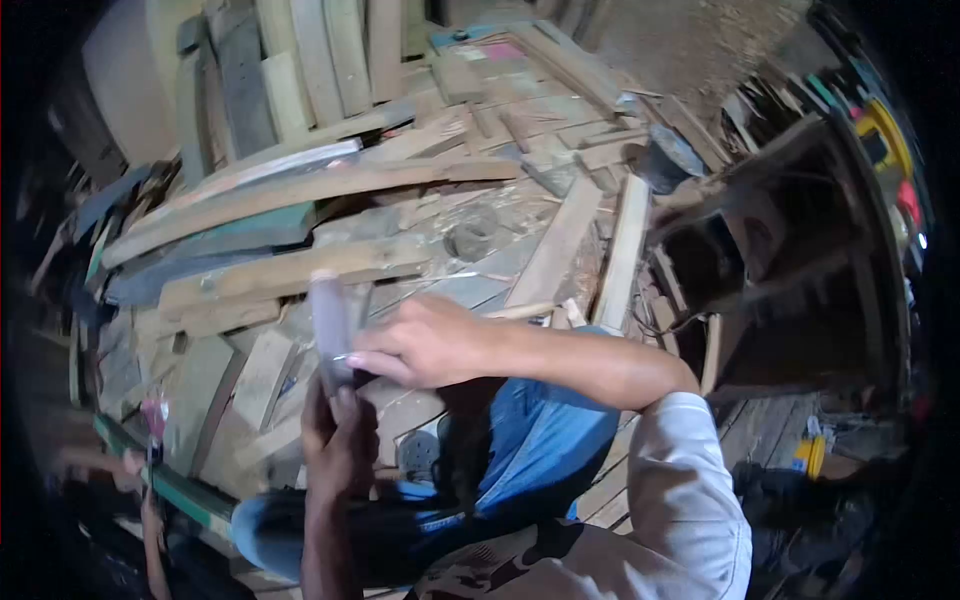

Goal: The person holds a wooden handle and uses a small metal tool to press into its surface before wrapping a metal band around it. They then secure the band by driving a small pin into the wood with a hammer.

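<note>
A pale, greyish-lilac rod-like piece [328, 315] with a rounded top stands nearly upright, blurred by motion. My left hand [340, 440] is wrapped round its lower end, thumb up along it. From the right comes my right hand [425, 340], its fingers curled and closed, fingertips right at the lower part of the rod beside a small shiny spot. What the right fingers grip, I cannot tell. Below both hands are my legs in blue jeans [535, 440], bent on the floor, and a dark grey perforated shoe [418, 455].
Wood offcuts and planks cover the floor ahead, including a long curved beam [330, 190]. Boards [340, 60] lean upright at the back left. A dark bucket [670, 160] and a dark open wooden frame [790, 260] stand right. Another person's arm [152, 530] shows lower left.
</note>
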Demonstrator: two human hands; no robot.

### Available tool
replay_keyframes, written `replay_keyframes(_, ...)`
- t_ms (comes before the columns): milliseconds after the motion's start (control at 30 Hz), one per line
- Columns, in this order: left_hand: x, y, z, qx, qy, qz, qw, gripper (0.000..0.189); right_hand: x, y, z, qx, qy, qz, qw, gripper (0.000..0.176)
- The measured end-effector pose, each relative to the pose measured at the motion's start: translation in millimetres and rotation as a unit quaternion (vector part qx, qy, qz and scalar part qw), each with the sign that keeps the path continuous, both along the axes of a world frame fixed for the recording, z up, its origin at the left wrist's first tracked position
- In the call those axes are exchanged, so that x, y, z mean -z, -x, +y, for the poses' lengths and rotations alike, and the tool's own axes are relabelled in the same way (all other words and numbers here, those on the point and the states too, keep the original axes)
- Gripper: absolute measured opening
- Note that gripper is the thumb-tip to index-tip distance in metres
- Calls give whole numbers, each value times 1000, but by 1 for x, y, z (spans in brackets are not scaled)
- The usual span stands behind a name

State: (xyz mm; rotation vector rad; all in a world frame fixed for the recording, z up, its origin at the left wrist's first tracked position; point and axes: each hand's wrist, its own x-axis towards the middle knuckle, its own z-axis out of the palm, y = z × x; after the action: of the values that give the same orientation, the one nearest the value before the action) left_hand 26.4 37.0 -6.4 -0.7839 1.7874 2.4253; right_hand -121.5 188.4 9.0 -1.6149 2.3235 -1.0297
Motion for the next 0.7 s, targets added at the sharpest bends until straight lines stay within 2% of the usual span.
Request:
replay_keyframes(67,-4,8,-1,23,4,7,1000,26,0,5,4,0,39,0,999,35)
replay_keyframes(100,-7,9,1,32,21,8,999,25,-7,5,7,28,5,19,999,38)
replay_keyframes(167,-2,9,-1,30,41,4,999,33,-12,5,4,27,2,-25,999,41)
replay_keyframes(233,9,10,-3,-28,-67,-2,997,34,-5,6,5,36,22,-5,999,40)
replay_keyframes(300,6,10,0,28,-49,17,998,33,-2,8,7,39,42,16,998,39)
replay_keyframes(367,16,11,4,-36,1,12,999,42,0,8,8,18,38,15,999,38)
replay_keyframes(400,22,12,4,-36,-11,62,997,39,-1,7,7,12,31,38,999,36)
replay_keyframes(533,16,7,0,37,-11,88,995,34,0,-3,3,-26,46,12,999,35)
replay_keyframes(633,26,9,-3,10,9,73,997,32,1,-2,2,-51,65,18,996,36)
replay_keyframes(667,37,8,-12,36,4,93,995,30,2,-2,1,-48,57,21,997,37)
replay_keyframes(700,29,8,-9,37,4,94,995,30,2,-2,1,-47,58,22,997,37)
